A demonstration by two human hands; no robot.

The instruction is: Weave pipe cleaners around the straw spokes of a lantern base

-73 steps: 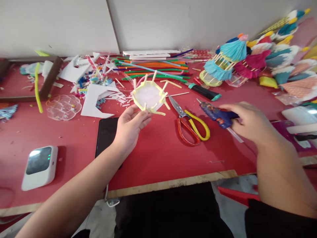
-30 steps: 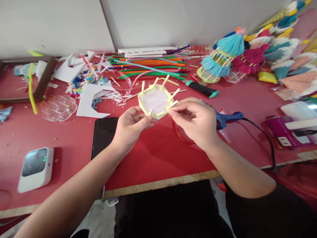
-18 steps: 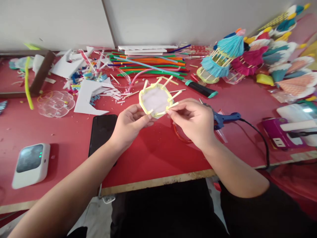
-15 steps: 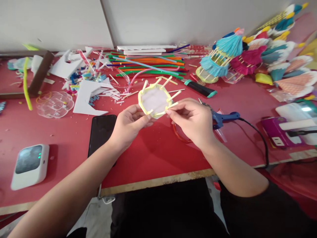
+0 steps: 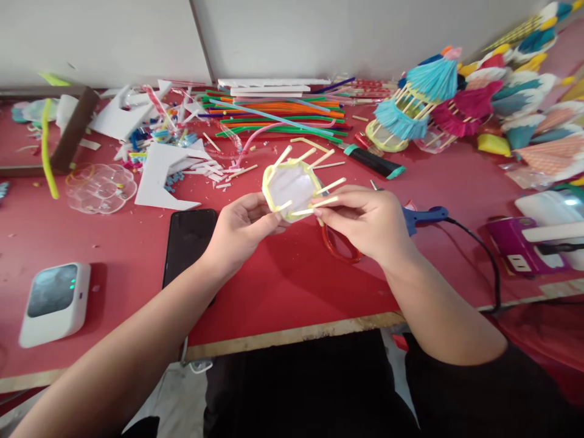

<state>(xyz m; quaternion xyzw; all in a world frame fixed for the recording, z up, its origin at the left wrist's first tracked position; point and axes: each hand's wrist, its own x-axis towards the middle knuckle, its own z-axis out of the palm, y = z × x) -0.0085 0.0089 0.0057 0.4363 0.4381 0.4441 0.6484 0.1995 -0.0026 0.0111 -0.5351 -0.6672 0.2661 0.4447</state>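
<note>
The left hand (image 5: 249,228) pinches a yellow-rimmed disc (image 5: 292,187) at its near-left edge, thumb on the rim; its other fingers are partly hidden behind. The disc is held above the red tabletop (image 5: 274,289), its pale inner face tilted toward the camera, with several short sticks projecting from the rim. The right hand (image 5: 374,222) pinches one pale stick (image 5: 329,201) between thumb and forefinger at the disc's right edge. A red scissor handle (image 5: 336,248) lies below the right hand, partly covered. A blue glue gun (image 5: 426,215), corded, lies just beyond that hand, its front part obscured. A black smartphone (image 5: 189,240) lies beside the left wrist. A black-and-teal utility knife (image 5: 374,162) lies farther back, near bundled pipe cleaners (image 5: 283,111).
</note>
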